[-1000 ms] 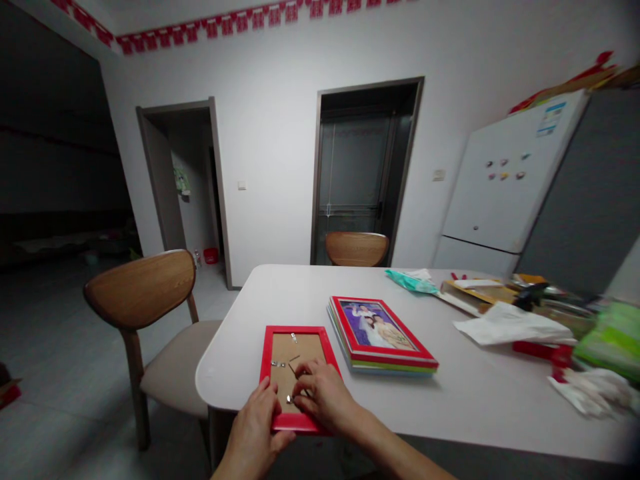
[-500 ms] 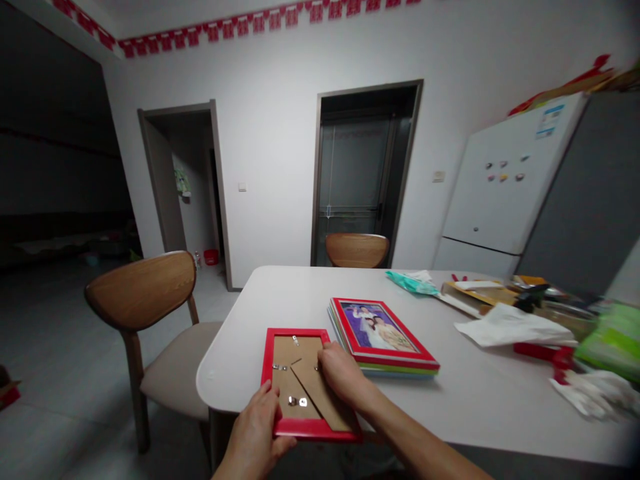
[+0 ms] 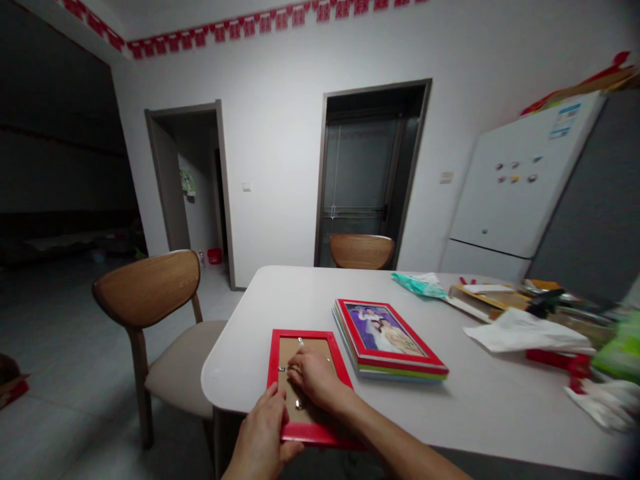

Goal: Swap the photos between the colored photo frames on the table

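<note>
A red picture frame [image 3: 275,352] lies back side up at the table's near edge, its brown backing board [image 3: 287,347] and small metal clips showing. My left hand [image 3: 265,423] grips the frame's lower left corner, thumb at the bottom edge and fingers on the left side. Over the middle of the backing reaches my right hand [image 3: 314,377], its fingers bent together near the left clip [image 3: 282,369]; whatever is between the fingertips is hidden. Just right of the frame sits a stack of picture frames [image 3: 395,333], topped by a red one with a wedding photo.
White table [image 3: 295,293] under the frames. To its right lie a teal and white packet [image 3: 420,285], white paper [image 3: 525,330], a green bag [image 3: 620,350] and crumpled white gloves or tissue [image 3: 605,403]. Wooden chairs stand left [image 3: 150,290] and behind [image 3: 363,251].
My right hand has moved left from the frame's right side to the middle of the backing, now covering the stand flap. My left hand keeps its hold. The view has shifted slightly.
</note>
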A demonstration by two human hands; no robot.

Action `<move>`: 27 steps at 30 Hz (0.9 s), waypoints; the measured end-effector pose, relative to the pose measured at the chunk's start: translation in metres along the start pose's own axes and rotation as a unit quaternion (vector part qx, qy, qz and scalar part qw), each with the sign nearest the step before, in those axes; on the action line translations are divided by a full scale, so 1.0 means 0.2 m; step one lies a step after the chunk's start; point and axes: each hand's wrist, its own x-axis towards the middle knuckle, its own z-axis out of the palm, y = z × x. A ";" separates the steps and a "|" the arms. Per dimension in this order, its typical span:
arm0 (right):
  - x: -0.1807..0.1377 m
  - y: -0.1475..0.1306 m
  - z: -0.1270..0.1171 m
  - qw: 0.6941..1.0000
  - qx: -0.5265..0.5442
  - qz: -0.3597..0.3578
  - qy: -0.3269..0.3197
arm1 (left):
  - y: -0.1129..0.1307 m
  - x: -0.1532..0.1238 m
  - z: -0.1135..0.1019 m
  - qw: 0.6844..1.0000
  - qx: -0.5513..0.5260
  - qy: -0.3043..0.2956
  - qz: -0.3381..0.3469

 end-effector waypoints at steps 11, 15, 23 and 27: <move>0.09 -0.01 0.06 0.998 -0.030 0.054 0.019 | 0.01 -0.01 0.00 1.000 -0.004 0.001 -0.009; 0.09 0.05 0.05 0.992 -0.054 0.102 0.052 | 0.02 -0.01 -0.01 1.000 -0.003 -0.007 -0.018; 0.12 0.09 0.07 0.983 -0.073 0.167 0.033 | 0.02 -0.01 -0.01 1.000 -0.002 -0.006 -0.006; 0.12 0.09 0.06 0.984 -0.065 0.161 0.032 | 0.02 -0.02 -0.01 1.000 -0.004 -0.002 -0.003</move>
